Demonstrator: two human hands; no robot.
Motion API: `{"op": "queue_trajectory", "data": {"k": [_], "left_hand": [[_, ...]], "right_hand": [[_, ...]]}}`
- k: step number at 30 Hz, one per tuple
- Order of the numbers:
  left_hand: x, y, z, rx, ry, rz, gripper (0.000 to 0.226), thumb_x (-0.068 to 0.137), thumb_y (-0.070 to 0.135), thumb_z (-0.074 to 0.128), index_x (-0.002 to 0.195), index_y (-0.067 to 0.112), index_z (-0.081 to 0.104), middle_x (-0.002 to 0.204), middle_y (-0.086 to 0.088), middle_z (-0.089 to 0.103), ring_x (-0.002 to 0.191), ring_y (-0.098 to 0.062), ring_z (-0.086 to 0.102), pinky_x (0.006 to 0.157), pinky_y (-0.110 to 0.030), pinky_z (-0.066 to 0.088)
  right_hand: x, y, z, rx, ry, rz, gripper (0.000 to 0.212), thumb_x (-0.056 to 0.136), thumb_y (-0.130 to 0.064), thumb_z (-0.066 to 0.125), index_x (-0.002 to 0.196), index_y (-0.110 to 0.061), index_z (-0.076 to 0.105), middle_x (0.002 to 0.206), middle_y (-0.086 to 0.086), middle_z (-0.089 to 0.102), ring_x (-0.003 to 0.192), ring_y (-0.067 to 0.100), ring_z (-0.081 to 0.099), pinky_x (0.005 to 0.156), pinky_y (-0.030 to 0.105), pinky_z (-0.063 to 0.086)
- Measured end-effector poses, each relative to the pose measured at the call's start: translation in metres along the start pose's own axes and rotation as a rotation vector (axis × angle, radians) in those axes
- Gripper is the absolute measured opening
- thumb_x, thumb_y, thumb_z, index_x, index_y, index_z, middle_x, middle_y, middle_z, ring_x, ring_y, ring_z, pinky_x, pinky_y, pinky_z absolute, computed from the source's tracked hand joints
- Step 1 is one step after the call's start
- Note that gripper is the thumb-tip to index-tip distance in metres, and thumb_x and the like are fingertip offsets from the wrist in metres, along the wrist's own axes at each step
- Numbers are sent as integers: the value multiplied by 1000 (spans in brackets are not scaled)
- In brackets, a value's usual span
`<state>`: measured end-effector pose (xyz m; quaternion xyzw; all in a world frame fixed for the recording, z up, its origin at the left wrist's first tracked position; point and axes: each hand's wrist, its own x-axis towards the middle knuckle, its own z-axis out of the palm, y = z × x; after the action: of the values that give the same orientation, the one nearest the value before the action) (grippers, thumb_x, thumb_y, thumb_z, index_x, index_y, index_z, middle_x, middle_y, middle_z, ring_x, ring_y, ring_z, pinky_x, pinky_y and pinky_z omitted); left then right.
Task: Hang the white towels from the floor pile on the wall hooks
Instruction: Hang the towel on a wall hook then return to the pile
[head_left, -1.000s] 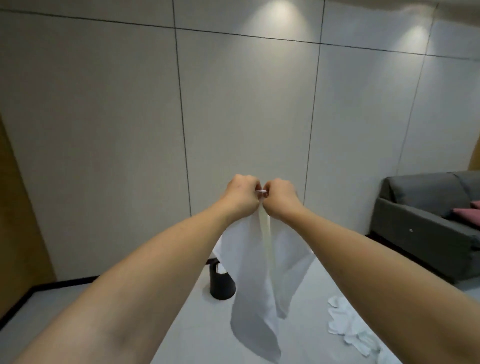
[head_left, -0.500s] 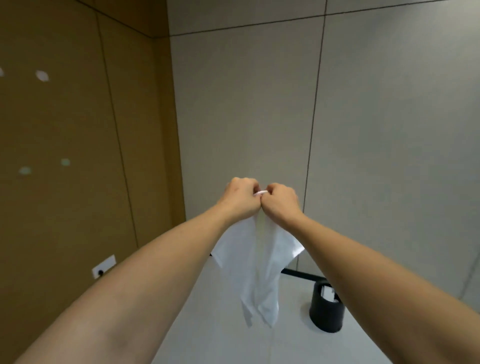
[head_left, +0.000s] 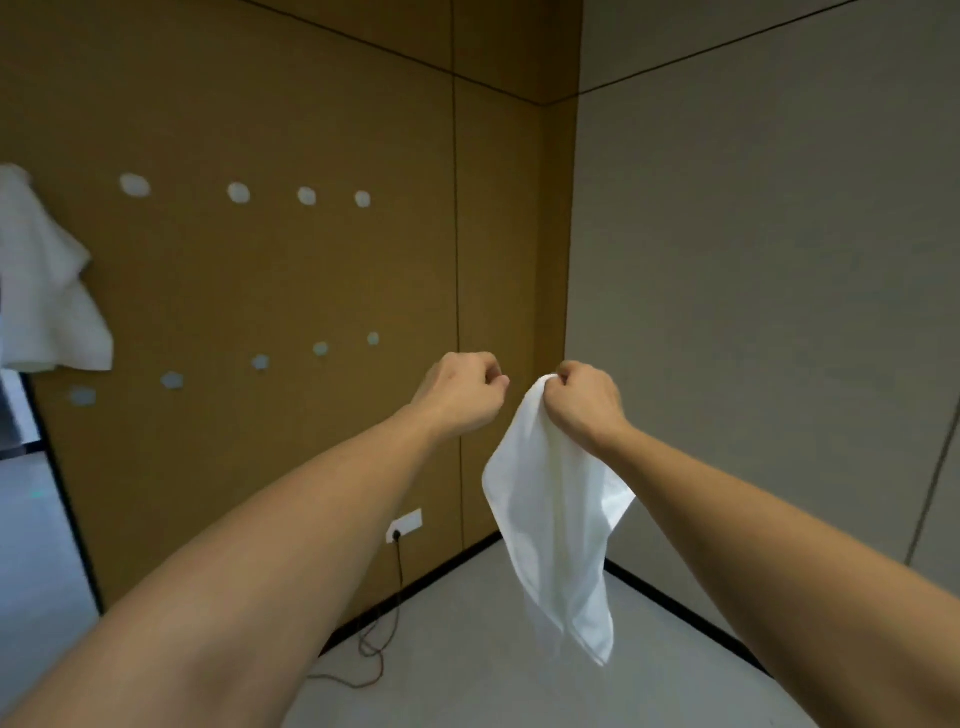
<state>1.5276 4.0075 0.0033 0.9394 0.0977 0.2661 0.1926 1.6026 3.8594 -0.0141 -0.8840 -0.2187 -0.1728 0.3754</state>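
One hand has let go: the right hand (head_left: 584, 402) alone pinches the thin white cloth towel (head_left: 558, 514) in curled fingers, the left hand (head_left: 460, 397) closed on nothing, with the brown wall's round white hooks (head_left: 306, 196) now faced up-left of the towel.

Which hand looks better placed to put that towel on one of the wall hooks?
Probably the right hand: it alone grips the white towel. The left hand is curled, holds nothing, though it is nearer the hooks.

I see no text, label, brand, number or sign that is possible to read anywhere here.
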Motion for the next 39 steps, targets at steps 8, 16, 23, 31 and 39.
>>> {"op": "queue_trajectory", "data": {"k": [8, 16, 23, 31, 39], "left_hand": [[49, -110, -32, 91, 42, -155, 28, 95, 47, 49, 104, 28, 66, 101, 4, 67, 93, -19, 62, 84, -37, 55], [110, -225, -79, 159, 132, -187, 34, 96, 49, 48, 100, 21, 67, 96, -1, 68, 91, -24, 63, 79, -34, 53], [161, -317, -134, 192, 201, -186, 34, 96, 50, 46, 99, 24, 68, 90, 3, 69, 83, -19, 63, 76, -32, 52], [193, -394, -171, 238, 241, -231, 32, 95, 45, 43, 97, 24, 67, 87, 4, 68, 83, -18, 64, 72, -31, 52], [250, -461, -192, 145, 277, -294, 35, 95, 50, 44, 107, 28, 68, 101, 9, 68, 93, -11, 62, 76, -27, 47]], "right_hand": [[69, -62, 105, 128, -60, -97, 30, 90, -19, 38, 105, -11, 62, 102, 7, 64, 93, 27, 59, 77, 35, 50], [127, -150, 199, 213, -115, -190, 22, 87, -12, 39, 66, -14, 35, 67, 0, 40, 60, 17, 36, 51, 31, 23], [183, -239, 265, 276, -113, -280, 21, 87, -13, 40, 66, -13, 35, 66, 2, 40, 61, 21, 37, 52, 30, 25], [230, -311, 339, 402, -188, -336, 25, 89, -13, 40, 65, -13, 36, 64, 0, 38, 59, 20, 37, 51, 29, 25], [298, -370, 419, 525, -296, -391, 21, 87, -17, 44, 74, -6, 55, 72, 7, 53, 72, 27, 51, 67, 41, 46]]}}
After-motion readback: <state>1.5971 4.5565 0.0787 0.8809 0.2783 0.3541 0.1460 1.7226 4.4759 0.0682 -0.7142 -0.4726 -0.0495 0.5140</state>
